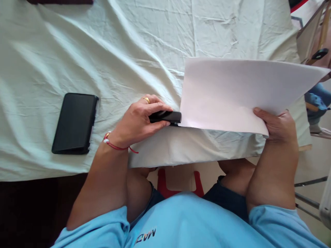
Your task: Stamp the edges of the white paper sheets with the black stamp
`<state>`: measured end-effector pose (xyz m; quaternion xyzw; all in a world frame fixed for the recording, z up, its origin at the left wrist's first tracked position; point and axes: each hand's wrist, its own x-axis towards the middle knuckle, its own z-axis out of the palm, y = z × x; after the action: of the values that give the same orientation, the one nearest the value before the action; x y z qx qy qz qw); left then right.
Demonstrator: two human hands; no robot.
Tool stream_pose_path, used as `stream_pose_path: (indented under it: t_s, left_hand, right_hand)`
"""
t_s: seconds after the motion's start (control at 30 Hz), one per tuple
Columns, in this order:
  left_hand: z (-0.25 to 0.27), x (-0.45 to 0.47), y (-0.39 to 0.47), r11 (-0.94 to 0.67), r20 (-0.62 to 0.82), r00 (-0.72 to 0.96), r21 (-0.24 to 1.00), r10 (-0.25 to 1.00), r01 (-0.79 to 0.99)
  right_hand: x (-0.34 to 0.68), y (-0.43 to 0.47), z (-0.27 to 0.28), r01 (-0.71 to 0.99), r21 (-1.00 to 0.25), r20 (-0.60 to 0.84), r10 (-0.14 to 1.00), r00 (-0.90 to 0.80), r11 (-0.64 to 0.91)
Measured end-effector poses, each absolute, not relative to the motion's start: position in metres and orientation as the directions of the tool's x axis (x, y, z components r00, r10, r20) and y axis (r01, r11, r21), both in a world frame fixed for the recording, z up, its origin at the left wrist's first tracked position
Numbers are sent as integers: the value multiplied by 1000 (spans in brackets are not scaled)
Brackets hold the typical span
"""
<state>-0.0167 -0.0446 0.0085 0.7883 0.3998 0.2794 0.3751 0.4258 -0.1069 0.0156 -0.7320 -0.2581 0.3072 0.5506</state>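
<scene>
My left hand [147,119] is wrapped round a black stapler [174,117], thumb along the near side and fingers over the far side. The stapler's front end meets the lower left corner of the white paper [222,93]; whether the corner sits between its jaws I cannot tell. My right hand [279,125] grips the paper near its lower right corner, thumb on top and fingers underneath. The right part of the paper is lifted and curves upward. How many sheets there are does not show.
A black phone or tablet in a case [74,124] lies on the cream tablecloth [116,51] at the left. A dark object [59,1] shows at the top left edge. Below the table's near edge is a red stool [162,182]. Metal bars [307,199] stand at the right.
</scene>
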Motion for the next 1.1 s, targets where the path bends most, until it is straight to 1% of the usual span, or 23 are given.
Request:
stream_pose_path:
  t_s: [0.13, 0.33, 0.4, 0.57, 0.67, 0.73, 0.8, 0.87, 0.93, 0.97, 1.03, 1.1]
  left_hand:
    - [10, -11, -43, -377, 110, 535, 826, 837, 419]
    - [9, -7, -44, -345, 75, 537, 838, 840, 423]
    - [10, -5, -45, -347, 57, 543, 823, 838, 450]
    - [15, 2, -47, -361, -14, 549, 739, 836, 569]
    - [17, 2, -45, -348, -34, 575, 766, 817, 541]
    - [18, 2, -44, -332, -50, 615, 806, 787, 490]
    - [20, 2, -45, -311, -68, 657, 841, 751, 443]
    - [24, 4, -47, -296, -86, 679, 855, 729, 426]
    - [28, 7, -51, -284, -111, 694, 858, 712, 429]
    - [29, 8, -52, -263, -121, 692, 867, 712, 423]
    - [30, 9, -54, -152, -145, 635, 909, 759, 389]
    - [26, 9, -53, -2, -160, 465, 945, 871, 328]
  right_hand:
    - [425, -108, 13, 54, -955, -186, 734, 653, -291]
    - [427, -108, 9, 16, -944, -249, 742, 622, -331]
    - [429, -109, 9, 22, -938, -261, 745, 614, -346]
    - [428, -108, 8, 32, -933, -262, 735, 626, -359]
    - [427, -104, 4, 20, -931, -272, 729, 628, -364]
    - [427, -101, 1, 28, -948, -228, 734, 639, -318]
    - [429, -98, -3, 42, -971, -150, 730, 667, -237]
    - [429, -95, -6, 46, -986, -85, 720, 689, -160]
    - [428, -93, -7, 43, -992, -53, 715, 697, -116]
    - [427, -92, -8, 38, -994, -50, 716, 697, -106]
    - [425, -91, -7, 19, -995, -59, 718, 694, -101]
    - [422, -91, -6, -5, -995, -76, 718, 692, -100]
